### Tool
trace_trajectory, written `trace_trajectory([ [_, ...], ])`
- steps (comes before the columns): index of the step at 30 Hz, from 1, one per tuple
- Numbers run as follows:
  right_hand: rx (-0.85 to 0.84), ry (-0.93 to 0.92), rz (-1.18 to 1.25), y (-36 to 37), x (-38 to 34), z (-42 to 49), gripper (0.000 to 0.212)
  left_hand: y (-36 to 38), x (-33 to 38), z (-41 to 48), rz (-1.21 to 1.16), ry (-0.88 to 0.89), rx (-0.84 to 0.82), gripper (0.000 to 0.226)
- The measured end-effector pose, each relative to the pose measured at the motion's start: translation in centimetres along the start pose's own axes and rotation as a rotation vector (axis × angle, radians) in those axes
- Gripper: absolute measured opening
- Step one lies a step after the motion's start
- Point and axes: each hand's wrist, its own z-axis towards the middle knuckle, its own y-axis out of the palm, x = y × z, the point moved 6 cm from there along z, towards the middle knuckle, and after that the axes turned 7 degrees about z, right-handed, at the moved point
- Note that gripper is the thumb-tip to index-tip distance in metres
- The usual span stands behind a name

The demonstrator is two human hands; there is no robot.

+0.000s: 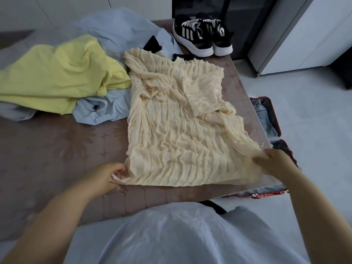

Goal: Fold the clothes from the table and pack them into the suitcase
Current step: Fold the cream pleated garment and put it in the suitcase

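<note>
A yellow garment point(62, 77) of smooth, soft knit lies crumpled near the far-left part of the bench point(57, 149), whose brown top carries a faint star and tile pattern. Under and behind it spreads a pale blue jacket point(118, 29) of thin, matte cloth, with a black cord toggle point(95, 107) on the fold nearest the middle.

The left hand point(106, 178) pinches the near-left corner of the cream top point(181, 126), with fingers and thumb curled on the hem. The top lies flat in the middle-right of the bench. Its long axis runs from the far edge to the near edge, with the wide hem towards the near edge and the narrower end pointing away. Its fabric is light and crinkled in fine ribs, and one part is folded across it in loose wrinkles.

A pair of black sneakers point(202, 35) with white stripes and soles stands at the far-right corner.

The right hand point(274, 161) is at the top's near-right corner, blurred; whether it grips cannot be told. Beyond the bench's right edge, a red-rimmed suitcase point(277, 122) lies open on the floor.
</note>
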Motion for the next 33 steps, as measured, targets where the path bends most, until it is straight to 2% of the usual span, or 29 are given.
trace_trajectory([
  [3,-0.005,-0.047,0.385,-2.8,-0.5,-0.1,0.023,-1.9,-0.8,-0.6,0.030,-0.011,-0.031,0.042],
  [4,-0.030,-0.055,0.369,-3.5,-0.7,-0.1,0.022,-2.7,-1.0,-0.9,0.006,0.003,-0.064,0.033],
  [6,-0.143,-0.041,0.180,-4.0,-1.3,-0.3,0.015,-4.5,-1.4,-1.5,-0.038,0.021,-0.116,0.008],
  [8,-0.273,0.040,0.038,-4.1,-0.9,0.0,0.015,-6.8,-1.2,-2.1,-0.042,0.039,-0.114,0.023],
  [10,-0.357,0.090,0.063,-4.5,-1.2,-0.1,0.011,-9.0,-1.1,-1.8,-0.044,0.065,-0.067,0.046],
  [12,-0.368,0.088,0.156,-5.4,-2.1,0.2,0.009,-11.5,0.0,-1.0,-0.036,0.096,-0.005,0.044],
  [14,-0.329,0.052,0.215,-6.3,-3.8,1.2,0.020,-13.5,1.3,0.7,-0.073,0.096,0.046,0.029],
  [16,-0.301,0.003,0.263,-7.1,-6.2,2.5,0.027,-15.1,2.2,3.2,-0.205,0.083,0.104,0.024],
  [18,-0.318,-0.039,0.324,-7.3,-8.5,4.6,0.034,-16.7,2.4,6.5,-0.282,0.001,0.209,0.016],
  [20,-0.262,-0.108,0.348,-7.4,-11.0,7.2,0.029,-18.1,2.0,10.2,-0.265,-0.100,0.284,0.031],
  [22,-0.098,-0.147,0.363,-7.8,-13.5,10.2,0.016,-19.8,1.8,13.2,-0.289,-0.195,0.362,0.044],
  [23,-0.022,-0.149,0.422,-8.0,-14.5,12.0,0.018,-21.0,1.8,14.5,-0.340,-0.236,0.429,0.046],
  [25,0.067,-0.166,0.602,-8.2,-16.5,15.1,0.035,-23.4,1.9,16.5,-0.527,-0.303,0.567,0.041],
  [28,0.022,-0.234,0.674,-7.1,-19.3,17.5,0.062,-25.8,2.8,18.9,-0.849,-0.242,0.672,0.026],
  [29,-0.006,-0.243,0.608,-6.4,-19.8,17.7,0.067,-26.1,2.9,19.6,-0.839,-0.194,0.680,0.035],
  [30,-0.030,-0.244,0.516,-5.4,-19.9,17.6,0.067,-26.2,3.3,19.8,-0.723,-0.146,0.690,0.047],
  [32,-0.096,-0.260,0.312,-2.6,-18.9,16.9,0.058,-24.6,4.3,19.3,-0.384,-0.036,0.714,0.060],
  [33,-0.121,-0.274,0.213,-1.0,-17.8,16.3,0.052,-22.9,4.9,18.7,-0.250,0.017,0.707,0.059],
])
